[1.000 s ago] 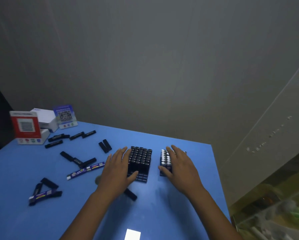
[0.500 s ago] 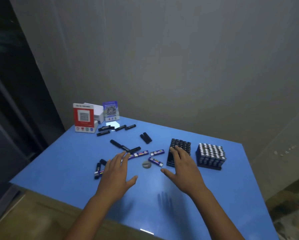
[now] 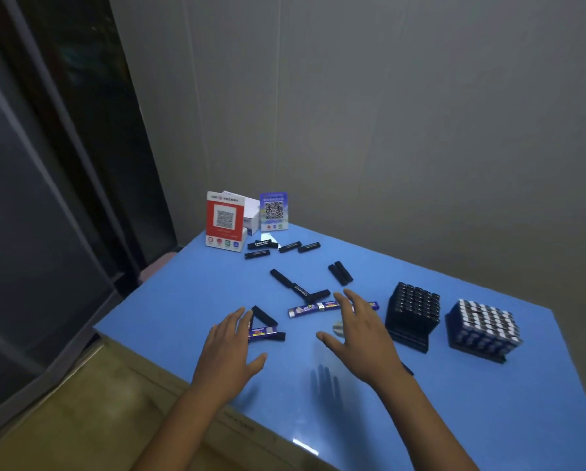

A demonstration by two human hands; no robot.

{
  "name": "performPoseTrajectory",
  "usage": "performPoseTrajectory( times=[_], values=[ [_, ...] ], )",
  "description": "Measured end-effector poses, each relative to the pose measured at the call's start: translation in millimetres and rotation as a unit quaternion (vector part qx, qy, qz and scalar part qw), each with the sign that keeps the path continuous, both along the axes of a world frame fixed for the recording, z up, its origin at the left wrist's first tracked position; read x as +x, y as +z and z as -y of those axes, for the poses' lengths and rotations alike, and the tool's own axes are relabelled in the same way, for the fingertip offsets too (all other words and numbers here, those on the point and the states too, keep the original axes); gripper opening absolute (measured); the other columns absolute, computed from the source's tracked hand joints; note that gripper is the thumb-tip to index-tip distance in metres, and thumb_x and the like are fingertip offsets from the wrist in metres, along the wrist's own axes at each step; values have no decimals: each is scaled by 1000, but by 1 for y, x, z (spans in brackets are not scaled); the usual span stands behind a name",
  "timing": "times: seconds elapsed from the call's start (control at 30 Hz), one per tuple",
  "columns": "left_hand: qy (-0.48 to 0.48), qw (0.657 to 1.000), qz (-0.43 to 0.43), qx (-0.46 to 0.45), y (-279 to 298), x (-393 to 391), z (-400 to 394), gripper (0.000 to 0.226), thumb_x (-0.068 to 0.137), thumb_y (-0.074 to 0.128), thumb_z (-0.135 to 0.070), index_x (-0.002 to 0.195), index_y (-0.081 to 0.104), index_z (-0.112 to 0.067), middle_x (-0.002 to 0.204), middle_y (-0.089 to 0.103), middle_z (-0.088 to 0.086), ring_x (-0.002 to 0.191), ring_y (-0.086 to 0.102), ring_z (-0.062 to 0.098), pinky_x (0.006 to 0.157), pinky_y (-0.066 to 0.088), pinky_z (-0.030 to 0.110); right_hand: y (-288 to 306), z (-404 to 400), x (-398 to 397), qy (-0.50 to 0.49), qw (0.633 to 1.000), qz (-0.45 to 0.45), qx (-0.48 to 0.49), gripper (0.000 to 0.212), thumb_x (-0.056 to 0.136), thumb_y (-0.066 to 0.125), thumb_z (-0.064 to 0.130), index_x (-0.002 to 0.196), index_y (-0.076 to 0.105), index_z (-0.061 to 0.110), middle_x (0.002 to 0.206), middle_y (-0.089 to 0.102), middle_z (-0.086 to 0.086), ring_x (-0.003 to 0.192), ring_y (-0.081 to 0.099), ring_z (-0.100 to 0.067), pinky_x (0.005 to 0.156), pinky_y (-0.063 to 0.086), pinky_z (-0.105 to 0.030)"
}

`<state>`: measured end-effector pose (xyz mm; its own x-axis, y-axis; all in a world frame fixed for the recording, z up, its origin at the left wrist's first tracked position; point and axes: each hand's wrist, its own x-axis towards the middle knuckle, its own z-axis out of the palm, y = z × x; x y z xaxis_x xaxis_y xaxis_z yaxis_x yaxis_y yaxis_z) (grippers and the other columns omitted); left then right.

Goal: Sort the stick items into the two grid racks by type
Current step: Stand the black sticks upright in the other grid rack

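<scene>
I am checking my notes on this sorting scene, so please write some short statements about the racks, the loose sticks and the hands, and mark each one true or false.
1. Two grid racks stand on the right part of the blue table. True: the black rack is beside the white-topped rack.
2. The left hand grips a black stick. False: its fingers are straight and hold nothing.
3. Loose sticks lie on the table. True: for example a pair of black sticks and a blue stick.
4. The right hand rests on the white-topped rack. False: it is left of both racks, fingers spread.
5. The red QR sign lies flat. False: it stands upright.
</scene>
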<state>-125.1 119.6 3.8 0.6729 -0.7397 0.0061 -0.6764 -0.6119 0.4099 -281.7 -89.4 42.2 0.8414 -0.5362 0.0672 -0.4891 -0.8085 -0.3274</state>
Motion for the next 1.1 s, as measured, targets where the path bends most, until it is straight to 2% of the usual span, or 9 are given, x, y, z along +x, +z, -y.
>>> performPoseTrajectory(
  times=[0.2,0.3,0.43,0.5,0.63,0.73,0.83,0.97,1.1],
  values=[
    [34,995,-75,48,-39,19,15,86,93,53,-54,156,5,-20,164,4,-1,150,10,18,118,20,31,-21,21,40,27,999,-13,23,77,94,52,60,155,23,23,163,19,3,150,17,-14,119,21,-30],
    [39,991,-104,71,-58,29,30,89,94,53,-51,156,-2,-19,164,2,2,150,8,20,118,21,31,-31,38,58,38,998,-22,42,76,94,54,59,154,24,24,162,20,2,149,19,-15,118,25,-32],
    [42,990,-108,79,-77,39,53,93,94,55,-47,155,-8,-17,164,1,3,150,7,21,117,23,30,-41,64,75,42,998,-26,48,73,95,55,56,153,27,23,161,23,2,147,25,-16,115,31,-33],
    [39,992,-99,71,-82,40,63,90,94,56,-44,156,-4,-17,163,3,1,149,9,20,117,23,28,-45,74,81,37,998,-26,52,70,95,56,54,152,29,23,160,25,2,145,29,-17,113,34,-34],
    [30,995,-86,37,-89,46,75,81,91,62,-32,154,14,-17,158,21,-4,146,16,13,117,23,23,-55,87,89,37,997,-27,55,68,95,56,54,150,32,23,156,30,2,138,38,-18,107,40,-34],
    [6,995,-98,3,-87,51,80,74,87,64,-21,150,25,-22,151,30,-9,142,22,7,111,27,16,-58,91,91,31,997,-24,60,66,94,57,55,148,34,24,155,32,3,133,45,-18,104,44,-33],
    [-32,995,-98,-13,-83,59,85,68,85,62,-12,146,34,-25,144,34,-13,137,28,3,106,29,11,-58,93,91,25,998,-21,61,64,95,57,53,148,35,23,153,33,4,133,44,-18,104,43,-32],
    [-100,990,-94,-7,-82,73,92,70,81,61,-10,144,36,-27,141,33,-15,135,29,1,100,31,8,-55,95,91,5,998,-15,62,62,95,57,50,147,35,24,152,33,5,132,43,-17,102,43,-32],
    [-169,981,-87,27,-76,91,99,73,80,64,-15,145,33,-29,141,29,-15,132,29,1,90,47,18,-50,93,91,-20,998,-12,51,60,96,58,46,147,36,21,150,35,4,134,39,-16,103,41,-31]
  ],
)
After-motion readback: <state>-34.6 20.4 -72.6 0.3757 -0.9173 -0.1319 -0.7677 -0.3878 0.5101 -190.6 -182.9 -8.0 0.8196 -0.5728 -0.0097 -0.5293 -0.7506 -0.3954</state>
